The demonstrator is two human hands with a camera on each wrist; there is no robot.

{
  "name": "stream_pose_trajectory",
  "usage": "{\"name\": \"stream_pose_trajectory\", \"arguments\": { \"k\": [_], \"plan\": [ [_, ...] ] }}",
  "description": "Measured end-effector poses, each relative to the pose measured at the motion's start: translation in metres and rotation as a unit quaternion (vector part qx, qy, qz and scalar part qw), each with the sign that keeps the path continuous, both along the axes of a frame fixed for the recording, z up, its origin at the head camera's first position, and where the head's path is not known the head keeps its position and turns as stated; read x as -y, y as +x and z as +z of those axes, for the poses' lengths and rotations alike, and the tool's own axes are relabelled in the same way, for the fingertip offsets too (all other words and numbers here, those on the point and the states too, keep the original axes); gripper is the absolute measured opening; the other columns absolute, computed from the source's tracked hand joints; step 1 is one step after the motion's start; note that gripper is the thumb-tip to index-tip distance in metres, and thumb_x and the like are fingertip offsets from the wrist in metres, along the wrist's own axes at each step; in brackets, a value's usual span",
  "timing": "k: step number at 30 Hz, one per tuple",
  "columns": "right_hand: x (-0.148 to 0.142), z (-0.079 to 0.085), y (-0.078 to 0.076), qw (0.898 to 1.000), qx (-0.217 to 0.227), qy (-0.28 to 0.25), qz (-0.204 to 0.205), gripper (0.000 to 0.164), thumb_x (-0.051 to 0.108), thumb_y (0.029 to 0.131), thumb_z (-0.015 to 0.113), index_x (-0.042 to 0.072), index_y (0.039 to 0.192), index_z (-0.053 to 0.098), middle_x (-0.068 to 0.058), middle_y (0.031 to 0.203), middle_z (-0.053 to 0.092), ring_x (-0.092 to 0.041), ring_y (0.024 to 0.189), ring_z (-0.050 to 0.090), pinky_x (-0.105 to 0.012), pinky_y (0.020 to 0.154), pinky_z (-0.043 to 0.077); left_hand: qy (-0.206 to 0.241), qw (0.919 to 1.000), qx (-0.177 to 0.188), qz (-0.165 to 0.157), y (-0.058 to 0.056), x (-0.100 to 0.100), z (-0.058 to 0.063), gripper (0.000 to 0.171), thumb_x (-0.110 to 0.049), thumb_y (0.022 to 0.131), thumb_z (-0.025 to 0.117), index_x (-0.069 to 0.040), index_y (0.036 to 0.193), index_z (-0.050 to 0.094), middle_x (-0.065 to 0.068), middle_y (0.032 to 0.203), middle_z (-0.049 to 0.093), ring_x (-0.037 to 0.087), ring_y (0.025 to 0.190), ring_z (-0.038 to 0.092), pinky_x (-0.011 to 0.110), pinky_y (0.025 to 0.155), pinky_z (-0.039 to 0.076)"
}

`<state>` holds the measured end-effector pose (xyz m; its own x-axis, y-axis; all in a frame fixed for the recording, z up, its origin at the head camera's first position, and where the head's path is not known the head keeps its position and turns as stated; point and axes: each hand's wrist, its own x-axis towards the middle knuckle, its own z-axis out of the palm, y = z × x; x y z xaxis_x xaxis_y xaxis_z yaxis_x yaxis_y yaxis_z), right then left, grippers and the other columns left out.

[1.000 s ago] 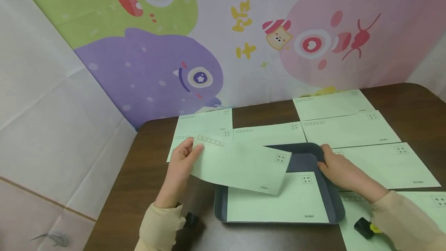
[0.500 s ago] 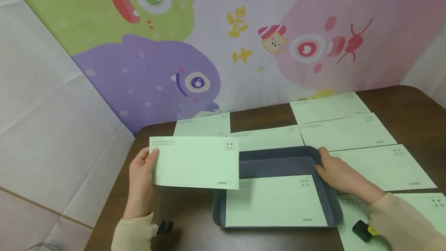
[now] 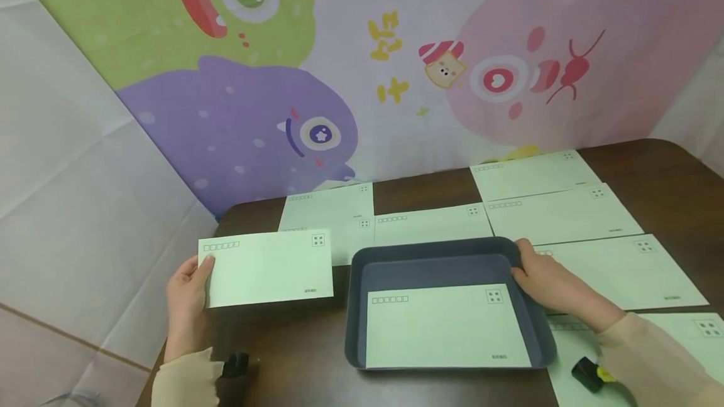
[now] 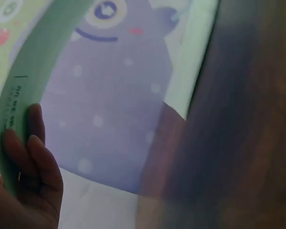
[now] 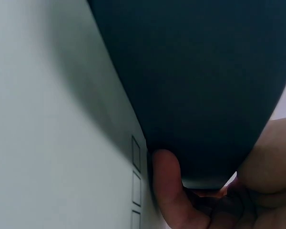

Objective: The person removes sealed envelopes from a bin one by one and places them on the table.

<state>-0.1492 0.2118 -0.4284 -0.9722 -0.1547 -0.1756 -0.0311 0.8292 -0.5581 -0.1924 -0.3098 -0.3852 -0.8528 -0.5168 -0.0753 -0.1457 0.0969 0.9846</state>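
A pale green envelope [image 3: 266, 272] is held up at its left edge by my left hand [image 3: 189, 291], thumb in front and fingers behind. The left wrist view shows the fingers [image 4: 47, 167] against the curved back of that envelope. My right hand [image 3: 551, 275] grips the far right corner of a dark blue-grey tray [image 3: 435, 265]. In the right wrist view the thumb [image 5: 168, 176] presses against the tray's side [image 5: 195, 86]. Inside the tray lies another envelope [image 3: 441, 328], flat along its near side.
Several matching envelopes lie on the brown table [image 3: 294, 357]: a column at the right [image 3: 565, 215], one behind the tray [image 3: 432, 225], others at the back left [image 3: 334, 203]. Black wrist straps show at both cuffs. A cartoon-printed cloth [image 3: 407, 124] hangs behind.
My left hand has carried its envelope leftward, away from above the tray, and it has levelled out. The envelope inside the tray is now uncovered. My right hand stays on the tray.
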Motion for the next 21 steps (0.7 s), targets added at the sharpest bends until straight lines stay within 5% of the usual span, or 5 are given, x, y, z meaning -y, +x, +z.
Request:
{"name": "stream_pose_trajectory", "arguments": {
  "k": [6,12,17,21],
  "plan": [
    [0.001,0.001,0.001,1.000,0.003,0.001,-0.001,0.043,0.011,0.092,0.041,-0.014,0.123,0.024,-0.036,0.108,0.052,-0.031,0.088,0.060,-0.038,0.064,0.046,-0.078,0.9952,0.049,-0.032,-0.006,0.003,-0.019,0.037,-0.036,0.086,0.059,-0.008,0.111,0.057,-0.014,0.063,0.057,0.003,0.052,0.054,0.022,0.047,0.046],
    [0.002,0.001,0.001,1.000,0.006,0.001,-0.003,0.044,0.011,0.092,0.041,-0.014,0.124,0.023,-0.036,0.109,0.051,-0.032,0.088,0.060,-0.037,0.064,0.046,-0.188,0.9752,0.074,-0.091,-0.007,-0.006,-0.032,0.046,-0.034,0.090,0.054,0.002,0.119,0.052,-0.003,0.078,0.058,0.005,0.056,0.053,0.024,0.050,0.047],
    [0.002,0.001,0.000,1.000,0.005,0.003,0.000,0.044,0.011,0.092,0.041,-0.013,0.124,0.024,-0.037,0.109,0.051,-0.033,0.090,0.059,-0.038,0.065,0.046,-0.199,0.9697,0.081,-0.116,-0.007,-0.012,-0.033,0.044,-0.028,0.091,0.053,0.002,0.123,0.048,0.009,0.091,0.057,0.006,0.059,0.054,0.024,0.053,0.048],
    [0.002,0.001,0.001,1.000,0.004,0.005,-0.002,0.044,0.011,0.092,0.041,-0.014,0.124,0.024,-0.037,0.110,0.050,-0.038,0.093,0.058,-0.041,0.067,0.047,-0.222,0.9559,0.112,-0.156,-0.005,-0.012,-0.033,0.049,-0.024,0.090,0.054,0.003,0.128,0.040,0.016,0.098,0.054,0.011,0.067,0.053,0.024,0.057,0.046]
  ]
}}
